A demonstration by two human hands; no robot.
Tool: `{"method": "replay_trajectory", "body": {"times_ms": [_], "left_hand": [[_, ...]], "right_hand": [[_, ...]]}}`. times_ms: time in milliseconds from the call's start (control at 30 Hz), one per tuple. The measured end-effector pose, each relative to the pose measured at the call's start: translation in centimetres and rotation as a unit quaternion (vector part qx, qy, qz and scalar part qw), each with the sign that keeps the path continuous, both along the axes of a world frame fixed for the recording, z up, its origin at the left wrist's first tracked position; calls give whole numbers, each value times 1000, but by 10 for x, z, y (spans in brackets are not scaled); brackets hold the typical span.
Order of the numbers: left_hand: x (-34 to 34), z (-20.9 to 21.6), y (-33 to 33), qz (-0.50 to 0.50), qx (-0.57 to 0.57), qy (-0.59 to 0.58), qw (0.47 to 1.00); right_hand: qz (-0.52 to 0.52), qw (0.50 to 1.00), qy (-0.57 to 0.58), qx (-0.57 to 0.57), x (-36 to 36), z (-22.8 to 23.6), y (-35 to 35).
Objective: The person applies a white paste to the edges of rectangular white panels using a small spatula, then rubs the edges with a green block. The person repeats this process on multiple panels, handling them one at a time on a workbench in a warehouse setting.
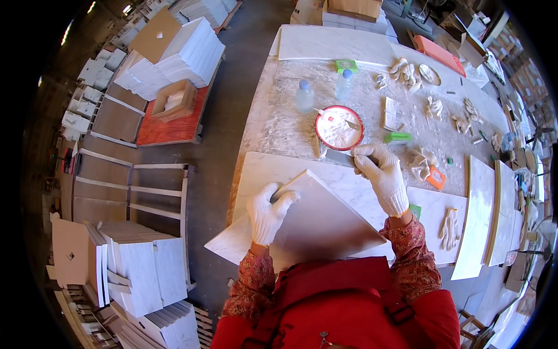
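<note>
My left hand (267, 214), in a white knit glove, grips the upper left edge of a square marble tile (325, 218). The tile is tilted up toward me, its lower part against my red apron. My right hand (381, 174), gloved too, is closed in front of the bowl, its fingertips pinched at a flat grey scraper (339, 156); its handle is hidden in the glove. Just beyond stands a red-rimmed bowl (362, 129) of white paste, with another small blade resting in it. Beneath the tile lies a larger marble slab (256, 171) on the dusty worktable (273, 125).
Two clear bottles (304, 99) with blue caps stand behind the bowl. Crumpled gloves (421, 163), a green block (398, 138) and an orange box (436, 178) lie to the right. Long marble pieces (474, 215) are further right. Stacked tiles (154, 270) stand on the left.
</note>
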State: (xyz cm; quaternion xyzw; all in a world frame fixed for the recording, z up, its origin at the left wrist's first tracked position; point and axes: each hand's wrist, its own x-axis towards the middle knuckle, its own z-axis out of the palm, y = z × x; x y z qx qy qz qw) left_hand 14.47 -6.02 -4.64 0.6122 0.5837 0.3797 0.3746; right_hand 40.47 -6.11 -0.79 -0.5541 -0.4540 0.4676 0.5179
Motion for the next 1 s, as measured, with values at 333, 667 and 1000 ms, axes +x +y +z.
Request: {"method": "replay_trajectory", "body": {"times_ms": [333, 667, 1000], "left_hand": [[-32, 8, -28, 0, 55, -36, 998], [-36, 8, -36, -2, 86, -67, 994], [-37, 13, -37, -8, 107, -53, 993]], "right_hand": [[25, 997, -38, 68, -48, 18, -36], [0, 979, -149, 140, -61, 27, -49], [5, 957, -238, 166, -64, 40, -52]]}}
